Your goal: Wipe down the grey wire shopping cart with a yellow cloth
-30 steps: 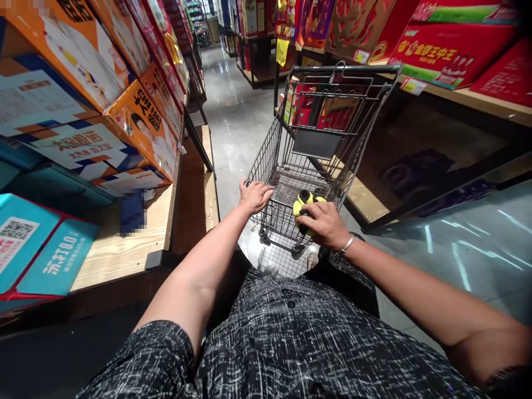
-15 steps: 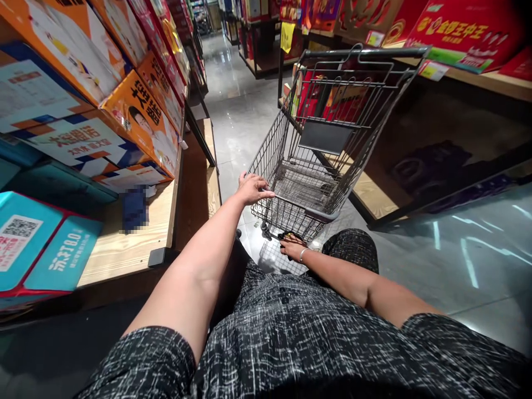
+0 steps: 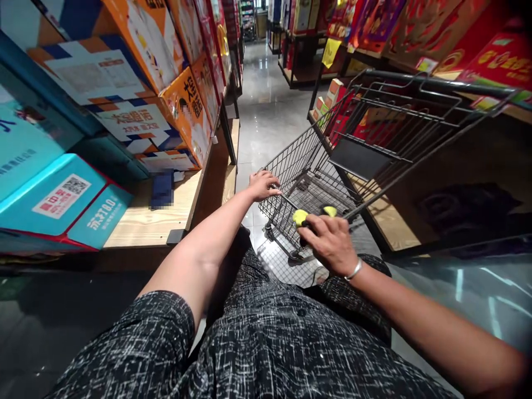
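Note:
A grey wire shopping cart (image 3: 310,183) stands tilted to the right in front of me. My left hand (image 3: 264,185) grips the corner of its near top rim, fingers curled over the wire. My right hand (image 3: 332,241) is raised over the near right end of that rim, closed round a black and yellow object (image 3: 300,217). Most of that object is hidden in the fingers and its yellow ends are blurred, so its kind does not show.
At left, a wooden shelf (image 3: 183,221) bears orange cartons (image 3: 187,105), turquoise boxes (image 3: 108,213) and a dark pixelated item (image 3: 162,188). A shelf with red gift boxes (image 3: 499,58) stands right, close to the cart. A tiled aisle (image 3: 266,105) runs ahead between shelves.
My right hand has risen from below the cart's near side to above its rim, bringing up the black and yellow object. The cart leans further right in view; my left hand keeps its grip.

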`<state>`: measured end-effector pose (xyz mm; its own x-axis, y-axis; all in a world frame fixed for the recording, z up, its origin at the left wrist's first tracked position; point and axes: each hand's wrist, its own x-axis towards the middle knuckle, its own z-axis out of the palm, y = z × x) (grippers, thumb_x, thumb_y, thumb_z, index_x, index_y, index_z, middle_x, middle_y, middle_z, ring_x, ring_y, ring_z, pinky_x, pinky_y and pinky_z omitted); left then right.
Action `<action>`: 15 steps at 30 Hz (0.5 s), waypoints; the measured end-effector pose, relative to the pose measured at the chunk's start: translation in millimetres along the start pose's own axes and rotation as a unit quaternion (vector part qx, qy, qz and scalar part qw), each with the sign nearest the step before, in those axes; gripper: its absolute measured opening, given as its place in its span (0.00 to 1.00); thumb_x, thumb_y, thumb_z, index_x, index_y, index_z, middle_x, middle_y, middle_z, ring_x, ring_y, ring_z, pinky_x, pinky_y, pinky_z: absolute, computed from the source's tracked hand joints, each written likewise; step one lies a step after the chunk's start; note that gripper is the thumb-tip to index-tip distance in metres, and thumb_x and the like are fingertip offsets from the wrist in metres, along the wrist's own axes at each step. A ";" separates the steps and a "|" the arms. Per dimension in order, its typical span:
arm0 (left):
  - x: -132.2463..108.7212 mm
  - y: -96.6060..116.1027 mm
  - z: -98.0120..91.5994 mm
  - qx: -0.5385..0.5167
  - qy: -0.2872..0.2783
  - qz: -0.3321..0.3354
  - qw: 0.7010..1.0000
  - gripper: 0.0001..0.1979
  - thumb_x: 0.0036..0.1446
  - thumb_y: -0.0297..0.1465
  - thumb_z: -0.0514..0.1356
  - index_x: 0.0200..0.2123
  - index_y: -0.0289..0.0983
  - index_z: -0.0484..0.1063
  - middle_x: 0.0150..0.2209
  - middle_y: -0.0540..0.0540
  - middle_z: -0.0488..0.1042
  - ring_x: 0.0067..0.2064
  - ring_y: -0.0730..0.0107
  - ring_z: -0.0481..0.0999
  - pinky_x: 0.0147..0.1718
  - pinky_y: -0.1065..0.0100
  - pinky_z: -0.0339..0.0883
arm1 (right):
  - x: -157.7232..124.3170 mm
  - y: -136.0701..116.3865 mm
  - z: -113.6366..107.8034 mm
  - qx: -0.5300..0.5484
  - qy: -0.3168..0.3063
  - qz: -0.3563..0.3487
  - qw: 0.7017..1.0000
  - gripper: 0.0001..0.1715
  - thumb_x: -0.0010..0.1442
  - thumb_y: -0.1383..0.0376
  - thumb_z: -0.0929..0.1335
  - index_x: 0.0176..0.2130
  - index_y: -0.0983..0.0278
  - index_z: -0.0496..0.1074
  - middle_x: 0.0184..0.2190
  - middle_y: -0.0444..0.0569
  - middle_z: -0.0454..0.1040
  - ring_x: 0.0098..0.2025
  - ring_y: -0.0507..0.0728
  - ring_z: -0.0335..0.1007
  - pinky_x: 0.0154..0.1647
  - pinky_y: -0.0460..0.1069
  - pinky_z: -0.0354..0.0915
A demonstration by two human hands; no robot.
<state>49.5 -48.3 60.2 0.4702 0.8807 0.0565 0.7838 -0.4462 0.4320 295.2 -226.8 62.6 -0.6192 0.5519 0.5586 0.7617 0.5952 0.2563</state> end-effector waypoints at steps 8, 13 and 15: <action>-26.2 39.7 36.5 -0.022 -0.016 0.111 0.993 0.15 0.67 0.39 0.58 0.53 0.46 0.77 0.54 0.46 0.78 0.64 0.56 0.67 0.72 0.43 0.32 | -17.2 -1.5 37.6 -0.004 0.040 -0.039 0.998 0.09 0.65 0.69 0.68 0.38 0.55 0.78 0.50 0.47 0.79 0.53 0.58 0.61 0.55 0.56 0.48; -25.9 29.8 42.1 -0.020 0.000 0.110 0.994 0.12 0.68 0.39 0.58 0.47 0.46 0.80 0.52 0.46 0.78 0.64 0.55 0.67 0.72 0.42 0.28 | -14.8 -19.0 48.3 -0.031 0.028 -0.056 0.998 0.09 0.66 0.67 0.67 0.40 0.55 0.77 0.51 0.46 0.78 0.53 0.59 0.62 0.55 0.56 0.48; -23.7 24.3 38.3 -0.026 -0.010 0.112 0.993 0.12 0.68 0.39 0.58 0.45 0.46 0.81 0.50 0.47 0.79 0.62 0.56 0.69 0.72 0.42 0.29 | -15.9 -26.5 56.5 -0.019 0.006 -0.074 0.997 0.09 0.67 0.66 0.66 0.43 0.55 0.77 0.53 0.47 0.77 0.54 0.59 0.62 0.55 0.56 0.49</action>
<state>72.9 -86.1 34.9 0.6394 0.7562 0.1390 0.6359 -0.6217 0.4572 274.1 -218.3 2.4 -0.7226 0.4528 0.5224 0.6695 0.6465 0.3657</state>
